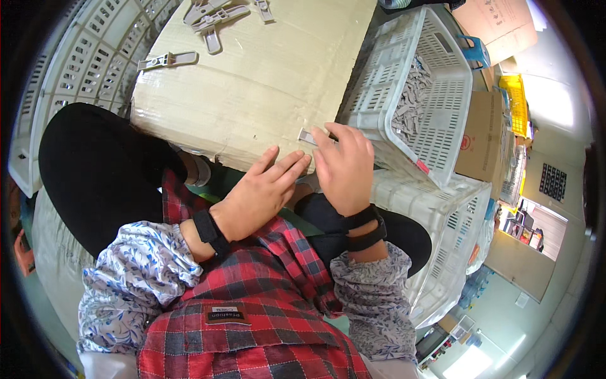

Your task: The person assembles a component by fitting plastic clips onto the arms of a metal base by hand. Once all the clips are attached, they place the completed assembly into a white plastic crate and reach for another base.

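Note:
A light grey plastic clip (306, 136) lies at the near right part of a tan cardboard box (252, 82). My right hand (346, 170) is over it, fingers bent around its right end, which they partly hide. Just left of it, my left hand (255, 196) rests at the box's near edge with its fingers stretched out and nothing visible in them. Farther off on the box top is a small pile of grey clips (214, 22). Another single clip (169, 60) lies near the left edge, and a small grey piece (264, 10) sits beside the pile.
To the right, a white perforated crate (454, 107) holds many grey parts (413, 95), standing on another white crate (442, 221). A large white crate (82, 69) rises at the left. A brown carton (480, 136) and a yellow basket (514, 104) stand farther right.

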Tool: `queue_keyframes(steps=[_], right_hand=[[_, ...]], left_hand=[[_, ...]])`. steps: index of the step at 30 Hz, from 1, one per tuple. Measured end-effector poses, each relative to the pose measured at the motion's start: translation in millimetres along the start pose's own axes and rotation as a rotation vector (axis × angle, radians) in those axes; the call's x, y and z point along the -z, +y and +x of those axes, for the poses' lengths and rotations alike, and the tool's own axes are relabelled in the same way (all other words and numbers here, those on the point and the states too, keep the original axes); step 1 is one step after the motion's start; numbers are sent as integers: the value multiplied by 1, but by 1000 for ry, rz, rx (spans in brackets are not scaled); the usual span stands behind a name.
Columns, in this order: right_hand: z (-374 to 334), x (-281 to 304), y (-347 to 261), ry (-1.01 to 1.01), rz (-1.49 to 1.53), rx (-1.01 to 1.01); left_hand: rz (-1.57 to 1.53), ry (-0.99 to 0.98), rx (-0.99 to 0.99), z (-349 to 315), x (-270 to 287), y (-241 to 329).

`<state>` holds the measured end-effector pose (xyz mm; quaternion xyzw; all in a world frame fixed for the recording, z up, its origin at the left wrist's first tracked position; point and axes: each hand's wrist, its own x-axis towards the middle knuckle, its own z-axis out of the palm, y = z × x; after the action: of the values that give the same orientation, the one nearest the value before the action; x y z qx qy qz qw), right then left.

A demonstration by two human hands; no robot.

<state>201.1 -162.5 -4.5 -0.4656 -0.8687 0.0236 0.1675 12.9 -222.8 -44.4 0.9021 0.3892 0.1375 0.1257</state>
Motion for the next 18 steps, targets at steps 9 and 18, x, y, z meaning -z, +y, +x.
queue_keyframes(steps=[9, 18], right_hand=[[1, -17, 4, -48, 101, 7], [111, -12, -56, -81, 215, 210]], left_hand=[[-57, 43, 47, 0, -6, 2], [63, -119, -34, -5, 2, 4]])
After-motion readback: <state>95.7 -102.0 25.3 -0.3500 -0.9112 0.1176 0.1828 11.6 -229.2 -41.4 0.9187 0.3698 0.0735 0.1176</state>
